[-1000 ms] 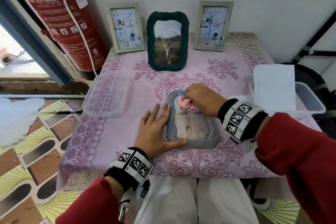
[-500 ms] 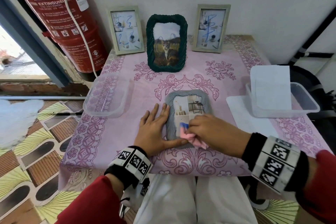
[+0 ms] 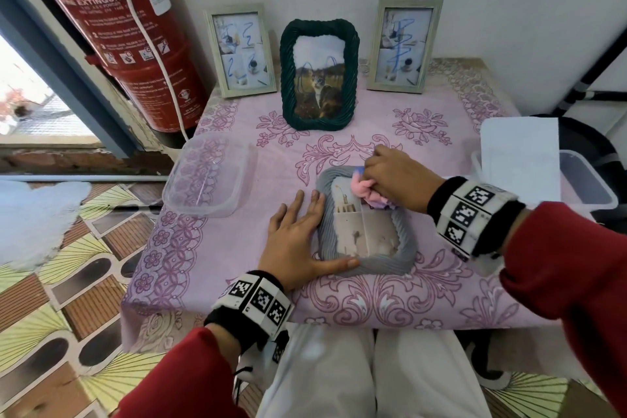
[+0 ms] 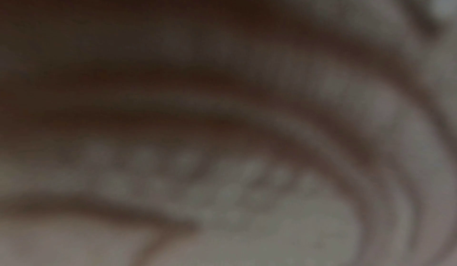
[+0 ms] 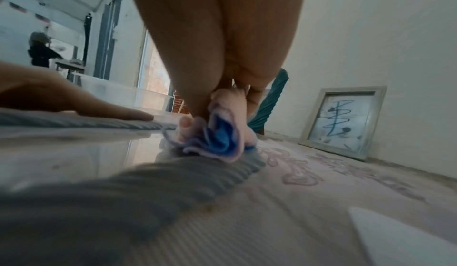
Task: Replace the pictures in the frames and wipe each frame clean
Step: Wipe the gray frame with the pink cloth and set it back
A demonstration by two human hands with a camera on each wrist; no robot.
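Note:
A grey ribbed frame (image 3: 405,249) lies flat on the pink tablecloth (image 3: 237,254) near the front edge, picture side up. My left hand (image 3: 298,241) lies flat along its left side, thumb on the lower rim. My right hand (image 3: 395,175) grips a bunched pink and blue cloth (image 3: 368,192) and presses it on the frame's top right part; in the right wrist view the cloth (image 5: 217,135) touches the glass beside the grey frame (image 5: 123,192). The left wrist view is dark and blurred.
Against the wall stand a pale frame (image 3: 242,51), a dark green frame (image 3: 319,75) with a cat picture, and another pale frame (image 3: 403,46). A clear tub (image 3: 207,180) sits at left, another tub (image 3: 590,187) under white paper (image 3: 519,156) at right. A red extinguisher (image 3: 118,27) stands left.
My right hand swept the cloth from the frame's top down to its lower edge, then back up to the top right. The left hand has stayed put.

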